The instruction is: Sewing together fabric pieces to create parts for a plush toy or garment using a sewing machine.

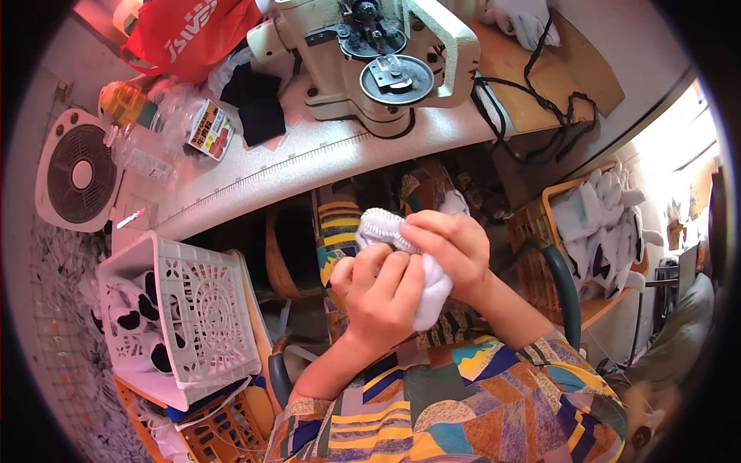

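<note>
Several black-patched knits (127, 301) sit in the left crate (204, 309); left hand (382, 289), curled closed, and right hand (455, 247), pinching, hold one bunched sock-like piece (434, 297), centre (edge looks stitched); pale knits (598, 224) fill the right basket (532, 239), finished count unclear.

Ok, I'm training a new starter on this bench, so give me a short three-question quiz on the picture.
1. What do the left fingers and right fingers both hold?
2. True or false: the white crate stands further left in the picture than the machine.
3. What colour is the big bag beside the machine? A blue, B red, C green.

Key: 1. White cloth. 2. True. 3. B.
</note>
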A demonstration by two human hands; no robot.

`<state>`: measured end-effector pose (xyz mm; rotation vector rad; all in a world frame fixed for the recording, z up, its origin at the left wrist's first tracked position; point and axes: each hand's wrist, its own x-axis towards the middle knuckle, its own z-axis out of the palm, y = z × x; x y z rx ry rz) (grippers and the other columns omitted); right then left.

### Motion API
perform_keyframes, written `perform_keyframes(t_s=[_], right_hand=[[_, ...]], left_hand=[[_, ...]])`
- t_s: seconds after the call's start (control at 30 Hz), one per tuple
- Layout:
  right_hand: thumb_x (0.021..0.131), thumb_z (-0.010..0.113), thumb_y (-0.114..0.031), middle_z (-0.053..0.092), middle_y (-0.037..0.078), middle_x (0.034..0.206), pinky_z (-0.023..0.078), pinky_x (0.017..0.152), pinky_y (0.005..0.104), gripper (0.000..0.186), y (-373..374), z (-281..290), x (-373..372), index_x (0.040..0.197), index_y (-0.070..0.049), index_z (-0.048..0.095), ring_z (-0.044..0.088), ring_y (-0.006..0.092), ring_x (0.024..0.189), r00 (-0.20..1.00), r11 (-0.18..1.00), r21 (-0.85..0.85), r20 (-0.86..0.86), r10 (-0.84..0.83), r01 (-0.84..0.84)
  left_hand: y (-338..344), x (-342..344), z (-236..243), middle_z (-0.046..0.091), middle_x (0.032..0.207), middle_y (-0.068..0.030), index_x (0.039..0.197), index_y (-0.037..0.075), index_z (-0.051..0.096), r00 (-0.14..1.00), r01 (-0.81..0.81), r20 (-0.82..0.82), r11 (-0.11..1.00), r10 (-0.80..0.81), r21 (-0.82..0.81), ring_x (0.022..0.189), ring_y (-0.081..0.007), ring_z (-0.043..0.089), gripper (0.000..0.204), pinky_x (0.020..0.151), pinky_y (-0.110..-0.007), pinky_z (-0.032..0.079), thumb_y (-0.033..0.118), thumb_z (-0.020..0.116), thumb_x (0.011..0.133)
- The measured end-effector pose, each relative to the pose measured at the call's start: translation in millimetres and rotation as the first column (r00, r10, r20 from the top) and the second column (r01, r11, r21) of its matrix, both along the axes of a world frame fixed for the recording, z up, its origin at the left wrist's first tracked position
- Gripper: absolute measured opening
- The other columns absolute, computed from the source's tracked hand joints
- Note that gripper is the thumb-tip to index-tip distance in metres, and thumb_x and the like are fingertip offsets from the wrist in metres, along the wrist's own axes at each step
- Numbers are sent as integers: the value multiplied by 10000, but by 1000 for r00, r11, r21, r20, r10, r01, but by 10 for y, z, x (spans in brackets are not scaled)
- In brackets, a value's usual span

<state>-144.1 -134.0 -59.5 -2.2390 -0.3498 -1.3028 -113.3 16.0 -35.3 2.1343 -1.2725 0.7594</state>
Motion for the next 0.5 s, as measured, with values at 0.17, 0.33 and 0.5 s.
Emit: perform_keyframes(t_s=[0.17,0.33,0.5], right_hand=[[663,709,-40,683,121,962,457,568,312,154,25,64,68,785,-19,617,607,221,721,999,996,83,9,-34,34],[641,692,-33,623,121,843,458,617,356,172,-10,40,170,731,-17,546,571,276,747,997,990,134,-55,46,-38],[673,845,-84,531,15,1223,421,977,281,717,72,-104,41,1288,-94,477,546,146,1121,490,96,993,-52,870,-65]], left_hand=[[22,-45,-40,605,793,-73,820,9,620,992,115,-39,990,-119,-75,772,-249,578,252,755,-406,326,153,692,627],[54,224,-32,618,817,-74,820,39,625,995,72,-66,993,-78,-98,799,-263,585,264,790,-394,332,190,712,622],[51,732,-185,670,959,-47,899,82,671,952,-26,-305,992,-12,-122,894,-212,614,253,858,-368,333,194,700,673]])
